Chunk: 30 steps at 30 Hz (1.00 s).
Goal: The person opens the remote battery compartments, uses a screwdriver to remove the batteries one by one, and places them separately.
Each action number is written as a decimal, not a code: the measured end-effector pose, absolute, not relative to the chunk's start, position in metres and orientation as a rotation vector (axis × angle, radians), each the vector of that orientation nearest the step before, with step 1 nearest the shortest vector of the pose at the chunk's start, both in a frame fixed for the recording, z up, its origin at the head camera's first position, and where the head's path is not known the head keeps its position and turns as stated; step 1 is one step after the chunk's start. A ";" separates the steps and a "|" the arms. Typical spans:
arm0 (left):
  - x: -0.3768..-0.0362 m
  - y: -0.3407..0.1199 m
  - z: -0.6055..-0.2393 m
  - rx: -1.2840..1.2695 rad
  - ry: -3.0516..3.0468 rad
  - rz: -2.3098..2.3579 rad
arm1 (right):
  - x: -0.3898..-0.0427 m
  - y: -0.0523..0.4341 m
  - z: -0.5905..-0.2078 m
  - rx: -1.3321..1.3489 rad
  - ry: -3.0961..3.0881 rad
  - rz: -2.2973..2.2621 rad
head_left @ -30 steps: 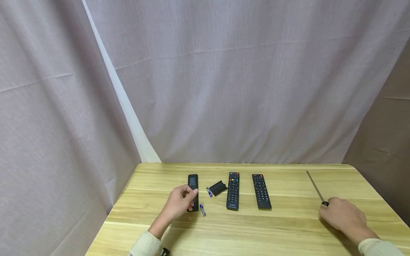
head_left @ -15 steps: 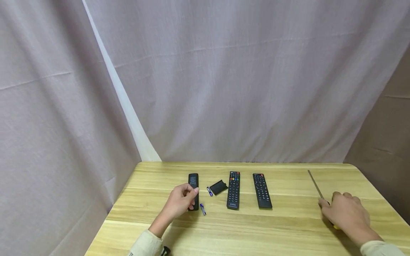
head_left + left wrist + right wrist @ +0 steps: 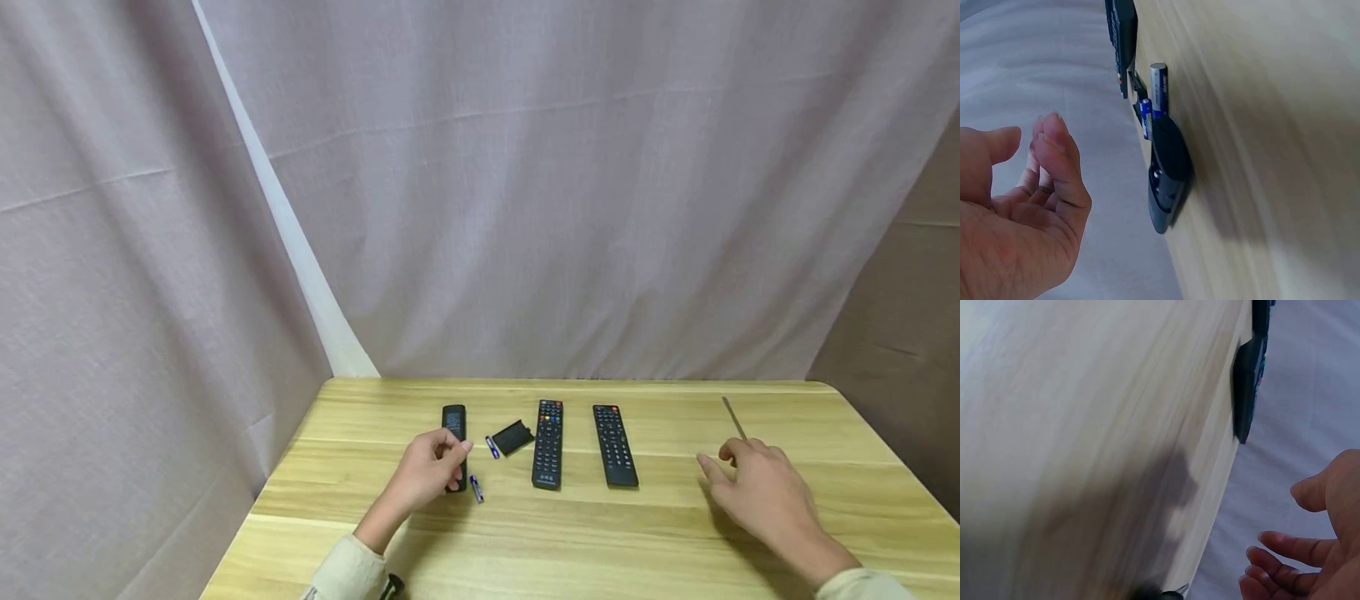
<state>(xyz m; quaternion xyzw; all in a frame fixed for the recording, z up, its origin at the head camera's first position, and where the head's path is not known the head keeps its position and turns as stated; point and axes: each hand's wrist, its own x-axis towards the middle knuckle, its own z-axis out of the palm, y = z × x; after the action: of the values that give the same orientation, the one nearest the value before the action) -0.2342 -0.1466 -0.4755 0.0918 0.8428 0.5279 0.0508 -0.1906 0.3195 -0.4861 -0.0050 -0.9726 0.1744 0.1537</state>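
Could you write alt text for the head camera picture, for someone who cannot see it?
Two hands hover over a wooden table: the left hand beside a face-down black remote with two loose batteries nearby, the right hand open near a thin metal rod. Two more remotes lie between them.

Head view high, facing table; wrist views close, tilted, perhaps sharing remotes.

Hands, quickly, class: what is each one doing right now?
Left hand: open, fingers loosely curled beside the face-down remote, holding nothing.
Right hand: open, holding nothing, above the table near the screwdriver.
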 end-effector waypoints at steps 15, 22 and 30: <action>-0.256 -0.089 -0.480 0.339 2.612 1.390 | -0.183 0.310 -0.483 0.001 -2.741 0.546; -0.271 -0.048 -0.482 0.298 2.801 1.004 | -0.182 0.308 -0.480 0.008 -2.743 0.538; -0.298 -0.013 -0.490 0.316 2.926 0.743 | -0.184 0.296 -0.480 0.024 -2.761 0.558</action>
<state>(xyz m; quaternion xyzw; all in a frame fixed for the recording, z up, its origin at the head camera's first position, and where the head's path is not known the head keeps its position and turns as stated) -0.2977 -0.0130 -0.4901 0.1039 0.9626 0.2444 0.0531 -0.1837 0.2960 -0.4797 0.0083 -0.9673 0.1954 0.1617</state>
